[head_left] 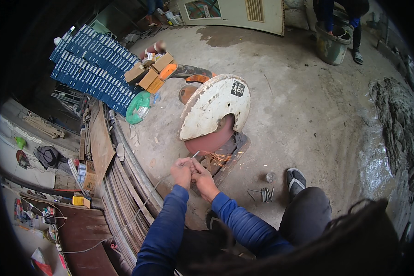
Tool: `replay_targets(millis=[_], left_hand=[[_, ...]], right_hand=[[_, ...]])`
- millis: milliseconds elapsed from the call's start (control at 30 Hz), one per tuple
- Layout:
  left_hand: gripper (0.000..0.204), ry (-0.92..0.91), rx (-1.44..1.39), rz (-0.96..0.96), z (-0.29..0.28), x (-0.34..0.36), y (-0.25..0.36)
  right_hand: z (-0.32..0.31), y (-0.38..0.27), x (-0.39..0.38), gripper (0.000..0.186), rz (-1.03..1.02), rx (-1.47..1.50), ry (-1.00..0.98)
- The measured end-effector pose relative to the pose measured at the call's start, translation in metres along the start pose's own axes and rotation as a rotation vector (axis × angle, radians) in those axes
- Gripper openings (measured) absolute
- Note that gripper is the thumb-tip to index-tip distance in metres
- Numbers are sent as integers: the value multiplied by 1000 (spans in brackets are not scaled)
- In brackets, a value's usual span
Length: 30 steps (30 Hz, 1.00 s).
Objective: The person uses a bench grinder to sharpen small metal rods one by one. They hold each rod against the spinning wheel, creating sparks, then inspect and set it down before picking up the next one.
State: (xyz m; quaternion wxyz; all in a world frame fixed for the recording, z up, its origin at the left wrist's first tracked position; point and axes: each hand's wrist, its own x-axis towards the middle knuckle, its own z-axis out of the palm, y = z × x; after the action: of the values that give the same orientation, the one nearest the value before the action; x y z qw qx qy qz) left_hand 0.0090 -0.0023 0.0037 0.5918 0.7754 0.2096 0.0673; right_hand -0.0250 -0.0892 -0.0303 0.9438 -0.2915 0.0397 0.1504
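Note:
I hold a thin metal rod (196, 154) up to the reddish-brown abrasive disc (211, 140) of a cut-off saw. My left hand (182, 172) is closed round the rod. My right hand (204, 181) is pinched on it close beside the left. Orange sparks (223, 158) spray to the right from the lower edge of the disc. A worn white guard (211, 106) covers the upper disc. Behind it is the saw's orange and black handle (188, 72). Short metal rods (266, 195) lie in a small pile on the floor to the right, near a small round can (270, 176).
Long pipes and planks (133, 184) lie along my left. Blue boxes (94, 66) are stacked at far left, with open cardboard boxes (152, 80) and a green plastic bundle (139, 108) alongside. At far right another person reaches into a bucket (333, 46). Wet grey mortar (395, 124) lies on the right.

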Motion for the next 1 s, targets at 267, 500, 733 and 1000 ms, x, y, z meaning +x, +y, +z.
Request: replay_targets(millis=[267,500,733,1000], left_hand=[[18,-220,-140,-158,8,-34,12],[17,-349,-159,-95,12,-46,17],[16,-451,-92,-121,9,-43,26],[17,-385,222,-3,8,-32,17]], right_hand=[[1,-15,-14,25,-118,249,406],[-13,-32,-16,18,-66,387,403],[-25,-42,-15,19,5,332,244],[-22,-24,-17,20,-51,136,416]])
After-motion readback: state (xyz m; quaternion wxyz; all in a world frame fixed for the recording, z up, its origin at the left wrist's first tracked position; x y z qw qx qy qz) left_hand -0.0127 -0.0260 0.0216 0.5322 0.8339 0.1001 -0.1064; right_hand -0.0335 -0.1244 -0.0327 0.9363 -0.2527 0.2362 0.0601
